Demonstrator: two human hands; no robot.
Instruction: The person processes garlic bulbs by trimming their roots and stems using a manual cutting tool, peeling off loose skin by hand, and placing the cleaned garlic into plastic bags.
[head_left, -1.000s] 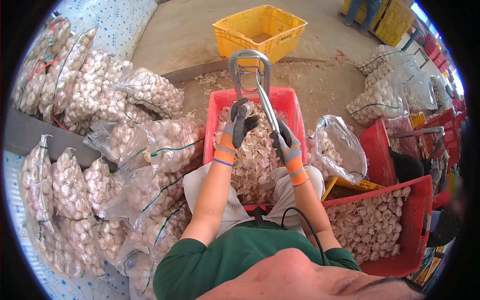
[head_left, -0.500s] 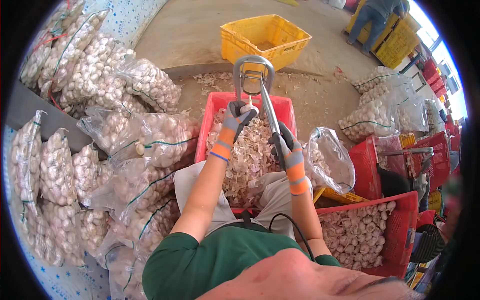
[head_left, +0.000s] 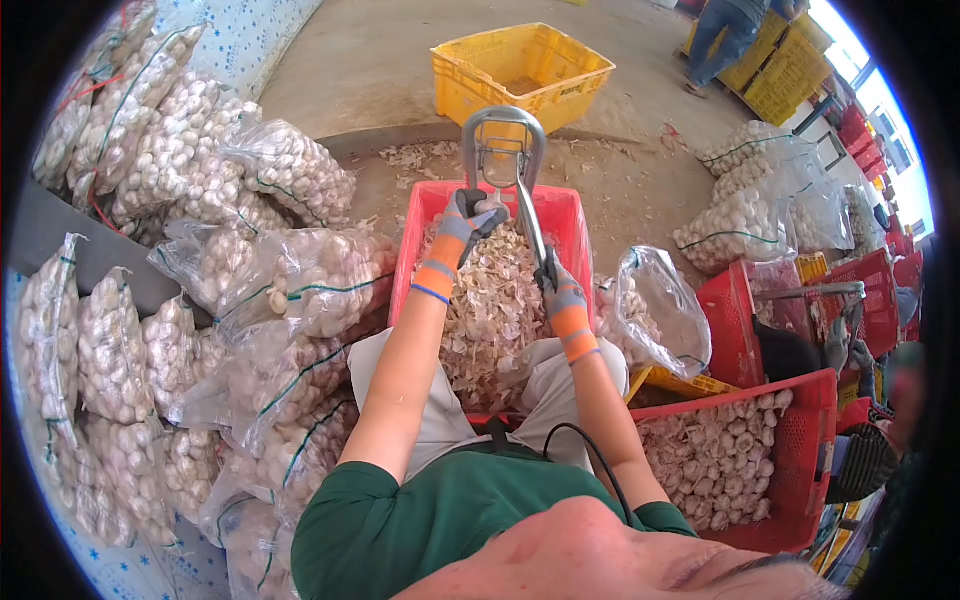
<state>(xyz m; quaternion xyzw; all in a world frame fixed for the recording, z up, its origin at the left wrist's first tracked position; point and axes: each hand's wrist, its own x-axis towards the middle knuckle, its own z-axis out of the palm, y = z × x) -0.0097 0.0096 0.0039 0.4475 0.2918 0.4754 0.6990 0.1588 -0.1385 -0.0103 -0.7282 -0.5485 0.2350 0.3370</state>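
A metal lever cutter [head_left: 530, 218] with a looped grey frame stands upright at the far end of a red crate [head_left: 572, 225]. My left hand [head_left: 468, 222], in a grey and orange glove, is closed around a garlic bulb [head_left: 489, 205] just below the cutter's loop; the fingers partly hide the bulb. My right hand [head_left: 563, 298], gloved alike, is wrapped round the lower end of the cutter's long handle. Beneath both hands, loose garlic skins and trimmings [head_left: 492, 310] fill the crate between my knees.
Bagged garlic [head_left: 325, 280] is piled at my left. A red crate of garlic bulbs [head_left: 815, 470] stands at my right, near an open plastic bag [head_left: 665, 310]. Ahead sits a yellow crate [head_left: 590, 78]. Another person [head_left: 728, 40] stands at the far right.
The cutter's handle has swung slightly down and left with my right hand. The garlic bulb in my left hand has come up closer to the cutter, its stem less visible. The view has shifted a little.
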